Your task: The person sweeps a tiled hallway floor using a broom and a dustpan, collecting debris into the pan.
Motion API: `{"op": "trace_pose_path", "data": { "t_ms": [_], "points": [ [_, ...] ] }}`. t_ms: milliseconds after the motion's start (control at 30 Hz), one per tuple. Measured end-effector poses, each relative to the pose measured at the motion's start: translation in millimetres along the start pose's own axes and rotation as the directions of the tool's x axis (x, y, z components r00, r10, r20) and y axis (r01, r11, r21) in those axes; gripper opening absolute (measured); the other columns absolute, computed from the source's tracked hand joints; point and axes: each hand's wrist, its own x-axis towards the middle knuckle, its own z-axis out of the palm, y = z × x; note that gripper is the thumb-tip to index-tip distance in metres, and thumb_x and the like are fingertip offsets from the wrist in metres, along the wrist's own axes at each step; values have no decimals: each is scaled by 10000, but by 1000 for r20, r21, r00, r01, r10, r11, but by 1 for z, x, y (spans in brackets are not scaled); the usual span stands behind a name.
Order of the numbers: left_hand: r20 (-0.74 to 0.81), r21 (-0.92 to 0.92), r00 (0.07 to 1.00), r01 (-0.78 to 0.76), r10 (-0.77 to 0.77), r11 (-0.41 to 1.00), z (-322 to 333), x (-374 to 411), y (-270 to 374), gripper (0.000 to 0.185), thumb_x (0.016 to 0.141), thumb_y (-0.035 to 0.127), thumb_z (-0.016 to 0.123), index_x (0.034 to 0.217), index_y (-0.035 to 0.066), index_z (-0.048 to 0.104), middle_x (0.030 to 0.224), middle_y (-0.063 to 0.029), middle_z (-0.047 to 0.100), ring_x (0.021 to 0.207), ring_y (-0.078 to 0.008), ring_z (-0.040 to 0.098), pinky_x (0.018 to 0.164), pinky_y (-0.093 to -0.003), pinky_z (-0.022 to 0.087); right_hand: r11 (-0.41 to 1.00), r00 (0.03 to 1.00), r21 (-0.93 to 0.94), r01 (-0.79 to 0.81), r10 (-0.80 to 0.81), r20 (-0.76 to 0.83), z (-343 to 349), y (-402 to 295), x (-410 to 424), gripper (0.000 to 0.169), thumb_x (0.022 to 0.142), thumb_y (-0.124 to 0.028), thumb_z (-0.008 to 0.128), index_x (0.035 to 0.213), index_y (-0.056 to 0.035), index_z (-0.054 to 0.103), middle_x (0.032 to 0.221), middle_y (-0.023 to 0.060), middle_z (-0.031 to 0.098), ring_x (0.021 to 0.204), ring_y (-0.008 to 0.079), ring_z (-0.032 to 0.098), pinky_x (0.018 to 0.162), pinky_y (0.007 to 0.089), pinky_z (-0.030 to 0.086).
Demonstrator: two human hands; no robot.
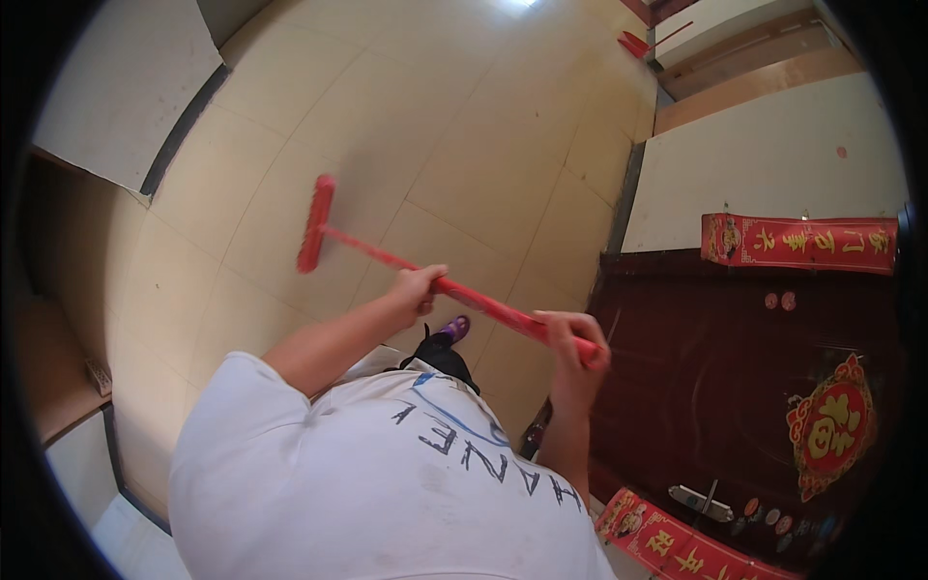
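I hold a red long-handled broom (493,308) slantwise in front of my body. My left hand (417,293) is wrapped around the middle of the handle. My right hand (576,348) grips the handle close to its top end. The broom head (315,225) points away to the left, over the beige tiled floor (449,167). Whether its bristles touch the tiles cannot be told. A foot in a purple sandal (455,328) shows beneath the handle.
A dark red door (674,348) with a metal handle (700,502) stands close on my right, hung with red-and-gold decorations bearing writing. A red dustpan (634,45) rests by the far right wall. A white wall corner (130,94) with dark skirting juts in at left.
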Motion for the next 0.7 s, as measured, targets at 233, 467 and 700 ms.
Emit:
{"op": "trace_pose_path", "data": {
  "t_ms": [233, 467, 700],
  "points": [
    [-275, -313, 955, 23, -114, 949, -63, 25, -30, 267, 813, 254, 589, 610, 147, 452, 456, 32, 414, 325, -58, 344, 296, -213, 286, 952, 794, -46, -304, 280, 539, 20, 67, 68, 200, 852, -213, 614, 936, -32, 621, 823, 15, 610, 743, 71, 539, 670, 201, 438],
    [-343, -432, 915, 48, -213, 901, -40, 53, -59, 223, 839, 245, 537, 642, 152, 489, 523, 31, 474, 348, -35, 328, 316, -166, 243, 884, 524, -227, -408, 431, 735, -6, 92, 137, 275, 849, -293, 619, 963, -44, 607, 777, -5, 564, 711, 66, 498, 646, 199, 429],
    [-292, -426, 955, -73, -60, 902, 41, 92, -61, 225, 834, 252, 533, 650, 132, 485, 547, 7, 476, 377, -59, 343, 330, -183, 247, 955, 571, -88, -285, 242, 784, -43, 95, 190, 245, 832, -236, 650, 954, -30, 599, 845, 10, 592, 810, 78, 532, 723, 225, 436]
  ]
}}
